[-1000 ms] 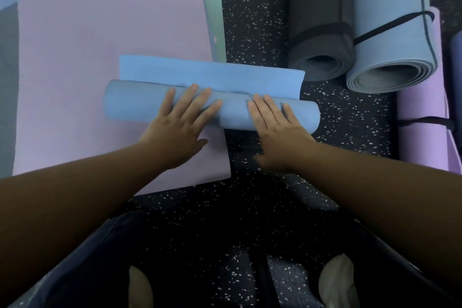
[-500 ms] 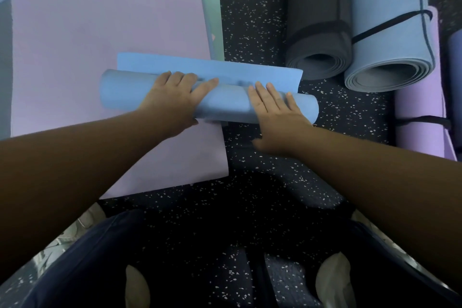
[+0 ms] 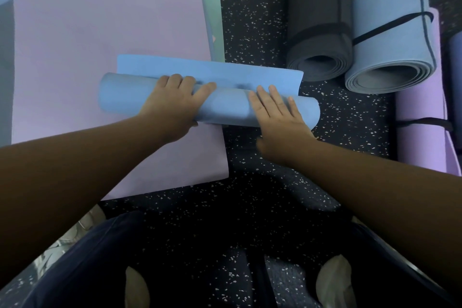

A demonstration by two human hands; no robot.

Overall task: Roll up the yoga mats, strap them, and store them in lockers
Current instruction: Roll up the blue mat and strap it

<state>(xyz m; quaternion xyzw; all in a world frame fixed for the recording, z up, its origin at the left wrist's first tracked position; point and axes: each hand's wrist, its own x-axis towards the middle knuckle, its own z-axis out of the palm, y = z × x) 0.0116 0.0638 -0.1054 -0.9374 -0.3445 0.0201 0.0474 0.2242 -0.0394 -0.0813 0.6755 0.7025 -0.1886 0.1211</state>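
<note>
A blue yoga mat [image 3: 225, 105] lies nearly rolled up across the floor, with a short flat flap left beyond the roll. My left hand [image 3: 172, 105] grips the roll near its middle, fingers curled over the top and thumb tucked beneath. My right hand [image 3: 277, 115] presses flat on the roll's right part, fingers straight. The roll's left half rests on a flat lilac mat [image 3: 105, 45].
Rolled, strapped mats lie at the right: a dark grey one [image 3: 317, 32], a light blue one [image 3: 390, 32] and a purple one [image 3: 422, 107]. A green mat [image 3: 212, 7] peeks out beside the lilac one. My knees are at the bottom, on black speckled floor [image 3: 255, 20].
My left hand went from flat on the roll to curled over its top. The roll has turned a little further away from me, and the flap is shorter.
</note>
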